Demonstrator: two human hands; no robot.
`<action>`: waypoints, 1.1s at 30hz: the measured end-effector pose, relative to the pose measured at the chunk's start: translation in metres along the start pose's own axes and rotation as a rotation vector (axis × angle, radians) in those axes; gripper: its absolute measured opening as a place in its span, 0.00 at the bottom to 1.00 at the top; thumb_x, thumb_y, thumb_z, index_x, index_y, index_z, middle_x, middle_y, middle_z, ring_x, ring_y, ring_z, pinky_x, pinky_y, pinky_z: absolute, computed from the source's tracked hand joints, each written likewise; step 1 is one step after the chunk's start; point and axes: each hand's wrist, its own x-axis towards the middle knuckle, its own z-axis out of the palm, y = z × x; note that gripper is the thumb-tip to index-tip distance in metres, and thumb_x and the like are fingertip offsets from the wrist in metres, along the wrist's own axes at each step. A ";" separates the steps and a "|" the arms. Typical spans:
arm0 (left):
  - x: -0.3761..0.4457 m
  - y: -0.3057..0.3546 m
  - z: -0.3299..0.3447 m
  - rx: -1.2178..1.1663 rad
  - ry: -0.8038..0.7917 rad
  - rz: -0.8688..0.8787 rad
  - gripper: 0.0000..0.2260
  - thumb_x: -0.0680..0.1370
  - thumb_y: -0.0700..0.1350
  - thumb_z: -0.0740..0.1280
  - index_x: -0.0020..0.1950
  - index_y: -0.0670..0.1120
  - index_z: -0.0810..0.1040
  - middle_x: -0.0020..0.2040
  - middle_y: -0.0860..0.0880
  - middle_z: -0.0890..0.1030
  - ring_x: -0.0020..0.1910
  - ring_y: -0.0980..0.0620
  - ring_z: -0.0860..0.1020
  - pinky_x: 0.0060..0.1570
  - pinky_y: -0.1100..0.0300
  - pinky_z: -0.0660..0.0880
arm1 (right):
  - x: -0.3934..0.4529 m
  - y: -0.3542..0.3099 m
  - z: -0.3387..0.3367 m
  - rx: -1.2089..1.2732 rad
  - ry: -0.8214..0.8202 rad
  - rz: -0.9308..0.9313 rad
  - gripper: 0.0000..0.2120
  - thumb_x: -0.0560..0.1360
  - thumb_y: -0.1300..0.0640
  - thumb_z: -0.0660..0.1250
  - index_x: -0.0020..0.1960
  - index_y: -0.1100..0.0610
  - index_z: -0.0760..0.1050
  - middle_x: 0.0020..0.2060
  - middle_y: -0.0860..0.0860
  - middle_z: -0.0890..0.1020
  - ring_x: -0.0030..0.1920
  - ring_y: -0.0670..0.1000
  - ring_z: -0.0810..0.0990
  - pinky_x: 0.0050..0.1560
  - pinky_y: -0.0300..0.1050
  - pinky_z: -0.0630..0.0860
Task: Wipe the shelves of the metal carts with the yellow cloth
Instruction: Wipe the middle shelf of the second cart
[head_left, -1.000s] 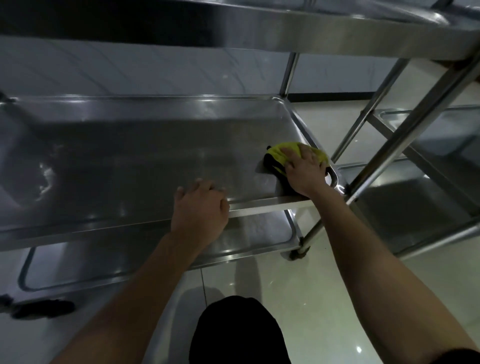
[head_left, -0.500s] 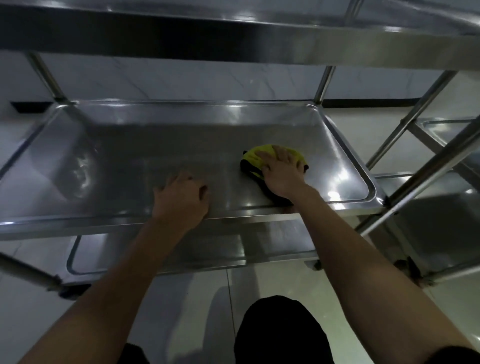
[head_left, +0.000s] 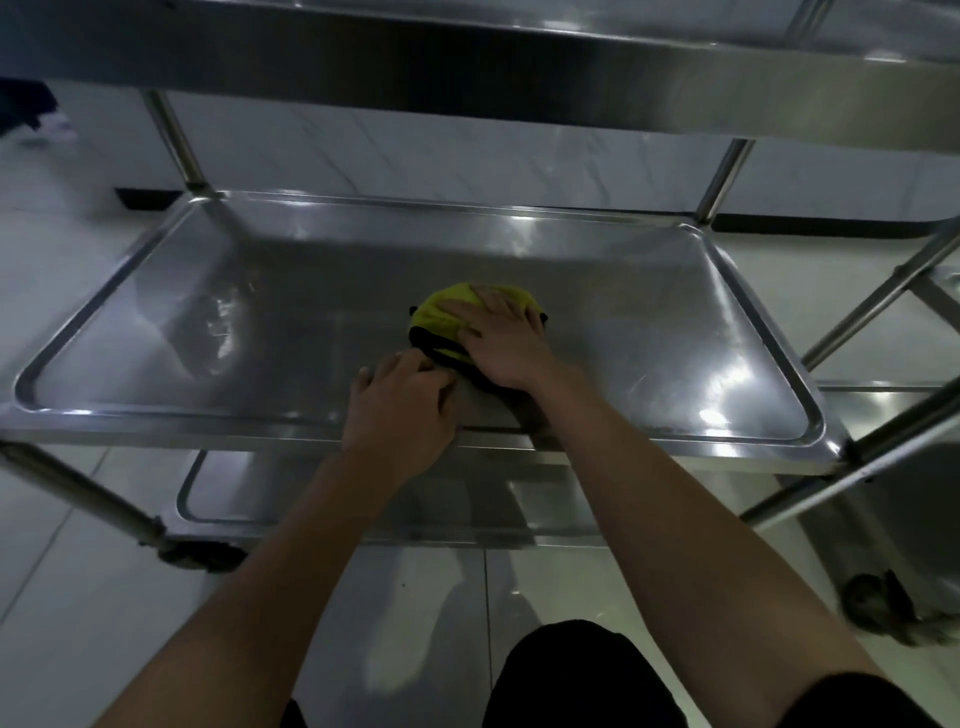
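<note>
A bunched yellow cloth (head_left: 448, 318) with a dark underside lies near the middle of the steel cart's middle shelf (head_left: 649, 322). My right hand (head_left: 501, 338) presses flat on the cloth with its fingers spread. Just left of it, my left hand (head_left: 402, 408) rests on the shelf's front rim, fingers bent over the edge, its fingertips close to the cloth's near corner. The top shelf (head_left: 467, 62) overhangs the scene, and the bottom shelf (head_left: 322, 499) shows below.
A second steel cart (head_left: 914, 322) stands close at the right, its legs crossing the view. Cart castors (head_left: 200, 553) sit on the pale tiled floor. My dark-trousered knee (head_left: 582, 675) is below. A wet smear marks the shelf's left part (head_left: 218, 332).
My right hand has slid the cloth leftward from the shelf's right end to near its middle. The left hand stayed on the front rim, and both hands now lie close together.
</note>
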 end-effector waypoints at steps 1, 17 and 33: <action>0.001 0.002 -0.002 0.013 -0.024 -0.021 0.15 0.80 0.54 0.60 0.63 0.56 0.79 0.64 0.51 0.75 0.64 0.46 0.71 0.65 0.45 0.68 | -0.002 0.005 0.000 -0.008 0.010 0.004 0.23 0.81 0.46 0.51 0.75 0.32 0.56 0.80 0.45 0.50 0.79 0.54 0.49 0.76 0.62 0.44; 0.034 0.090 0.031 -0.010 0.053 0.073 0.12 0.79 0.55 0.64 0.59 0.55 0.82 0.59 0.50 0.78 0.60 0.45 0.76 0.60 0.45 0.72 | -0.106 0.244 -0.097 -0.095 0.276 0.593 0.23 0.82 0.47 0.54 0.76 0.38 0.59 0.79 0.52 0.54 0.79 0.58 0.50 0.76 0.64 0.44; 0.036 0.086 0.032 0.008 0.038 0.161 0.14 0.79 0.57 0.61 0.61 0.57 0.78 0.62 0.55 0.77 0.65 0.49 0.73 0.62 0.47 0.68 | 0.000 0.134 -0.054 -0.035 0.114 0.314 0.24 0.81 0.49 0.51 0.76 0.35 0.56 0.80 0.49 0.48 0.79 0.60 0.47 0.75 0.68 0.41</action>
